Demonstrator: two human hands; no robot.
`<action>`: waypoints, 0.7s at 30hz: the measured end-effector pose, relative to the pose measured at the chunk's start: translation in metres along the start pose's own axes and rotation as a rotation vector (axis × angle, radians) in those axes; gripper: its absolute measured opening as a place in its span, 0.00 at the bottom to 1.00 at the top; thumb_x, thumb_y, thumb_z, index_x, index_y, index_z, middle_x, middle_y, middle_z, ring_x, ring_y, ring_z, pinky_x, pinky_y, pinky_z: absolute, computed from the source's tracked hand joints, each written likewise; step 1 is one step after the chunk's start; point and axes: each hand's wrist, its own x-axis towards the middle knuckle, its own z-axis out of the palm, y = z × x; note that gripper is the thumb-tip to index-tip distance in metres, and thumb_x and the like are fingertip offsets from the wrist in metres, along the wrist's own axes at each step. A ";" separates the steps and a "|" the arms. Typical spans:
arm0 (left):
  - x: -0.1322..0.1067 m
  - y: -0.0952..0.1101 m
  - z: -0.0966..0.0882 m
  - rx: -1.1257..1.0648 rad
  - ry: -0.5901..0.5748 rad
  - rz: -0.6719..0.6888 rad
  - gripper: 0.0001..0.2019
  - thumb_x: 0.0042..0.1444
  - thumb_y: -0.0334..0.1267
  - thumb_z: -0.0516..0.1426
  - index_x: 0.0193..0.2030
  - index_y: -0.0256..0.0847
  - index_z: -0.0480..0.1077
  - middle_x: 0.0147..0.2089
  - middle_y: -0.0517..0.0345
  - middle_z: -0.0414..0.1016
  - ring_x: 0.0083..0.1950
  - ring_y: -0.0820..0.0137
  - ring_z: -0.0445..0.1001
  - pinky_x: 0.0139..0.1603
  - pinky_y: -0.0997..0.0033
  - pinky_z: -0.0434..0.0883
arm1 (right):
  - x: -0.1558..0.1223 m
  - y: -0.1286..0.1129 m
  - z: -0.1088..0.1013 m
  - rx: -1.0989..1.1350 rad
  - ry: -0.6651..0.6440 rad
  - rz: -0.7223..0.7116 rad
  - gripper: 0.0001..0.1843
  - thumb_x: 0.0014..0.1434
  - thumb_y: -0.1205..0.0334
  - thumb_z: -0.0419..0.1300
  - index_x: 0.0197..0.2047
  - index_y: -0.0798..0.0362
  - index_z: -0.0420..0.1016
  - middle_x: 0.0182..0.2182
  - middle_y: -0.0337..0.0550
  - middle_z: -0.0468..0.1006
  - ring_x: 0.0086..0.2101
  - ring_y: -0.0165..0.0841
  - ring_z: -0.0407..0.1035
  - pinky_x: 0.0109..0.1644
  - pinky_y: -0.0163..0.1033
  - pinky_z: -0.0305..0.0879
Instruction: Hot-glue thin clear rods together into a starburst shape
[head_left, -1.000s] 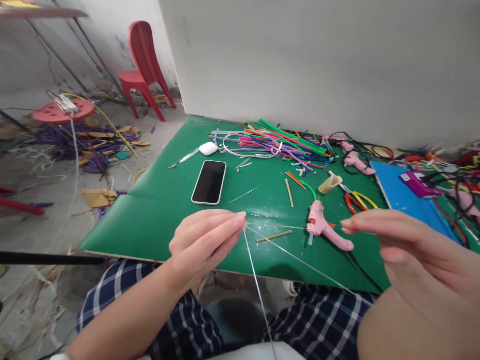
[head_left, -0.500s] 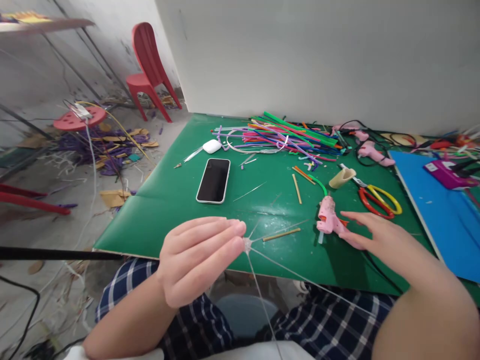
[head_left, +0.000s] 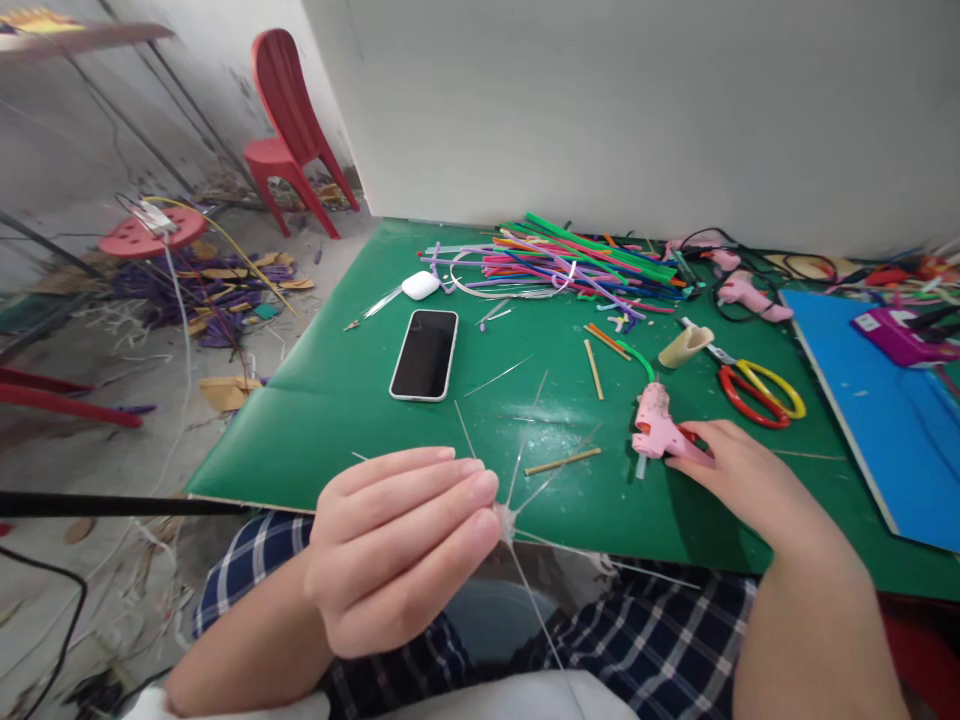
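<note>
My left hand (head_left: 409, 545) pinches the small whitish hub of a spray of thin clear strands (head_left: 534, 590), which fan out in several directions over the table edge and my lap. My right hand (head_left: 739, 470) has its thumb and fingers around the handle of a pink hot glue gun (head_left: 654, 422). The glue gun rests on the green table, a clear glue stick poking out of its rear end and a green pipe cleaner (head_left: 637, 357) near its tip. Between the hands lies a thin tan stick (head_left: 562, 462).
A phone (head_left: 424, 356) and a white earbud case (head_left: 421, 286) lie to the left. Colourful pipe cleaners (head_left: 577, 265) are heaped at the back. Scissors (head_left: 757, 393), a tan tube (head_left: 685, 346) and a blue board (head_left: 877, 420) are on the right, with another pink glue gun (head_left: 750, 295) behind.
My right hand has closed around the glue gun's handle. My left hand has moved slightly down and turned the strands, so more of them point up and away.
</note>
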 end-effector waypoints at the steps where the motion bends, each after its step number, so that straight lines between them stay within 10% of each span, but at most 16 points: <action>1: -0.001 0.000 0.000 -0.007 -0.001 -0.002 0.07 0.51 0.28 0.55 0.29 0.45 0.70 0.36 0.61 0.78 0.41 0.68 0.76 0.39 0.65 0.79 | -0.001 -0.001 -0.001 0.016 -0.005 0.009 0.22 0.53 0.47 0.52 0.45 0.53 0.69 0.41 0.49 0.72 0.36 0.41 0.70 0.34 0.41 0.63; 14: 0.002 0.003 0.000 -0.078 -0.007 -0.089 0.05 0.50 0.29 0.58 0.29 0.43 0.68 0.38 0.59 0.78 0.40 0.69 0.76 0.39 0.65 0.78 | -0.003 -0.007 -0.012 0.066 -0.034 0.016 0.19 0.54 0.48 0.53 0.44 0.50 0.68 0.41 0.48 0.72 0.36 0.42 0.71 0.34 0.41 0.65; 21: -0.003 -0.001 0.007 -0.093 0.000 -0.065 0.03 0.50 0.28 0.58 0.32 0.39 0.70 0.42 0.55 0.76 0.43 0.67 0.75 0.42 0.65 0.77 | -0.022 -0.005 -0.044 0.509 0.055 0.064 0.19 0.52 0.48 0.58 0.45 0.48 0.71 0.35 0.45 0.78 0.30 0.35 0.73 0.28 0.34 0.68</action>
